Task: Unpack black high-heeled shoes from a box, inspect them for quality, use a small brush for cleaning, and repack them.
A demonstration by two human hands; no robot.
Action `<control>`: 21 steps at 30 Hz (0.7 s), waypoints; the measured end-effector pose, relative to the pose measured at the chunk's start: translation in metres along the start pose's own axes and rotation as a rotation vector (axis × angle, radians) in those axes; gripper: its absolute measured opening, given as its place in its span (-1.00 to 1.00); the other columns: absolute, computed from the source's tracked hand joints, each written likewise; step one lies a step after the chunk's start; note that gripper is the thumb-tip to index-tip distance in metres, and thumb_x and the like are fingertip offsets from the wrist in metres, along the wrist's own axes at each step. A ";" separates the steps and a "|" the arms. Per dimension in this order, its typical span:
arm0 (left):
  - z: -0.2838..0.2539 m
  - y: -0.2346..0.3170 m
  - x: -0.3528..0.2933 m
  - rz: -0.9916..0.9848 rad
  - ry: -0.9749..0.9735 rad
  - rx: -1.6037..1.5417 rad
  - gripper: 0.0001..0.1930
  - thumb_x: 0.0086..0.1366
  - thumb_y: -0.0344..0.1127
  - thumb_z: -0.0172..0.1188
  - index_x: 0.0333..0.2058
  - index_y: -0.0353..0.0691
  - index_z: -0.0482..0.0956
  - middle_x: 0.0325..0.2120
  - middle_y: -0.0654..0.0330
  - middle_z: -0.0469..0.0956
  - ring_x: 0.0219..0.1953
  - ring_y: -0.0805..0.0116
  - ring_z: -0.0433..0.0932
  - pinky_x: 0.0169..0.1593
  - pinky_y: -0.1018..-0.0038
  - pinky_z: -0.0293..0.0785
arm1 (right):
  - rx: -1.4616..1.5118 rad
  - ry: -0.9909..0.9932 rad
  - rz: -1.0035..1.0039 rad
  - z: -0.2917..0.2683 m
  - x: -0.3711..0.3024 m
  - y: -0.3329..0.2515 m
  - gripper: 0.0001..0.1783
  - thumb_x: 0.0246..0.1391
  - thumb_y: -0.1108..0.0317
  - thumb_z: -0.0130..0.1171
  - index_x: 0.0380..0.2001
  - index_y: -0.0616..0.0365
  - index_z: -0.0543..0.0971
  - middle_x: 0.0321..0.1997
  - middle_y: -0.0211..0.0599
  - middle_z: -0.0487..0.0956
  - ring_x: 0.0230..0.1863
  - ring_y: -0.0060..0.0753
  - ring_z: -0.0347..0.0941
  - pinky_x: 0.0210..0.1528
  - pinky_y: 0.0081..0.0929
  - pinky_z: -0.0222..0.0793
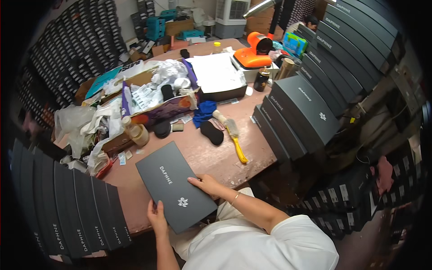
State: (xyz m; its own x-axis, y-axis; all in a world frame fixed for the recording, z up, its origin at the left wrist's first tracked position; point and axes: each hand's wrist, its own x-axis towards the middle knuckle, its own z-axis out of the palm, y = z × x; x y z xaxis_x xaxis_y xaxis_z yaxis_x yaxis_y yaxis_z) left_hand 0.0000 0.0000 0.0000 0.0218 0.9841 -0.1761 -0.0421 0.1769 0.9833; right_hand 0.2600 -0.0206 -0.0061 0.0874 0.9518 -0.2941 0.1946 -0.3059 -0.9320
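Right hand (206, 185): grips the box (177, 186) at its 3 o'clock edge. The thumb lies flat on the top face; the remaining fingers are hidden beneath. Left hand (157, 217): grips the box at its 7 o'clock edge, thumb at the rim, fingertips partly showing outside it. The box is therefore positioned between the two hands, top face up, tilted in the view and overlapping the near edge of the table (258, 150). Contact between box and table cannot be determined.

Clock positions from the box centre:
- 1 o'clock: black pad (212, 133), near; orange device (253, 57), well apart.
- 2 o'clock: yellow brush (236, 140), near; right stack (299, 118), well apart.
- Between 8 and 9 o'clock: left stack (72, 207).
- 11 o'clock: bottle (135, 131).
- 12 o'clock: purple carton (157, 114).
- Between 12 and 1 o'clock: blue cloth (204, 113).
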 end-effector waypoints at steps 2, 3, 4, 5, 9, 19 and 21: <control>-0.033 0.032 0.031 0.027 -0.028 0.104 -0.60 0.29 -0.31 0.19 0.01 -0.47 0.42 -0.16 0.10 0.55 -0.13 0.40 0.51 0.00 0.49 0.41 | -0.109 0.017 -0.096 0.026 0.018 -0.024 -0.32 0.15 -0.17 0.03 0.00 0.27 0.52 -0.29 0.07 0.63 -0.27 -0.17 0.61 -0.19 -0.35 0.47; 0.051 -0.043 -0.021 -0.161 -0.128 -0.033 -0.59 0.30 -0.27 0.19 0.00 -0.45 0.43 -0.17 0.11 0.55 -0.14 0.40 0.52 -0.01 0.49 0.42 | -0.229 0.079 0.062 -0.056 -0.044 0.027 -0.33 0.14 -0.18 0.01 -0.06 0.29 0.54 -0.32 0.08 0.62 -0.28 -0.12 0.60 -0.19 -0.32 0.46; 0.039 -0.036 -0.008 -0.165 -0.155 0.014 -0.58 0.30 -0.22 0.18 0.00 -0.44 0.44 -0.18 0.12 0.56 -0.16 0.39 0.52 -0.02 0.49 0.43 | -0.162 0.101 0.028 -0.044 -0.035 0.025 -0.32 0.14 -0.19 0.00 -0.12 0.31 0.56 -0.34 0.10 0.62 -0.29 -0.08 0.59 -0.20 -0.30 0.45; 0.027 -0.029 0.005 -0.171 -0.179 0.062 -0.57 0.30 -0.18 0.18 -0.01 -0.42 0.45 -0.19 0.12 0.56 -0.17 0.38 0.53 -0.03 0.49 0.43 | -0.095 0.121 -0.005 -0.032 -0.025 0.022 -0.32 0.13 -0.20 -0.01 -0.18 0.33 0.58 -0.37 0.11 0.61 -0.30 -0.04 0.59 -0.20 -0.27 0.44; 0.018 -0.029 0.015 -0.396 -0.234 -0.176 -0.44 0.31 0.05 0.09 0.01 -0.41 0.43 -0.12 0.06 0.53 -0.11 0.28 0.53 -0.02 0.38 0.46 | 0.160 -0.053 -0.060 -0.015 0.003 0.048 -0.33 0.14 -0.12 0.06 0.02 0.32 0.48 -0.10 0.17 0.56 -0.05 -0.07 0.53 0.01 -0.32 0.38; 0.184 0.116 -0.055 0.344 -1.034 -0.430 -0.24 0.29 0.09 0.11 0.27 -0.33 0.14 0.21 0.05 0.24 0.16 0.25 0.34 0.17 0.27 0.35 | 0.267 0.432 -0.249 -0.271 -0.194 -0.139 -0.06 -0.04 0.00 0.17 0.31 0.30 0.13 0.17 -0.23 0.39 0.12 -0.35 0.33 0.22 -0.42 0.18; 0.203 0.136 -0.068 0.450 -1.241 -0.328 -0.28 0.25 -0.09 0.22 0.26 -0.33 0.16 0.22 0.05 0.21 0.13 0.26 0.38 0.17 0.31 0.36 | 0.193 0.635 -0.070 -0.374 -0.253 -0.166 -0.33 0.07 0.05 0.17 0.15 0.29 0.38 0.05 -0.26 0.48 0.05 -0.49 0.38 0.14 -0.55 0.25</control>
State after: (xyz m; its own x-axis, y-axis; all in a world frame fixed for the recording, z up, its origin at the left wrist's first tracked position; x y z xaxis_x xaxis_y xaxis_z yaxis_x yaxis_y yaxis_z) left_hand 0.1954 -0.0453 0.1548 0.8127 0.3278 0.4818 -0.5138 0.0130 0.8578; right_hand 0.5706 -0.2201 0.3023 0.6507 0.7521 -0.1046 0.0475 -0.1778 -0.9829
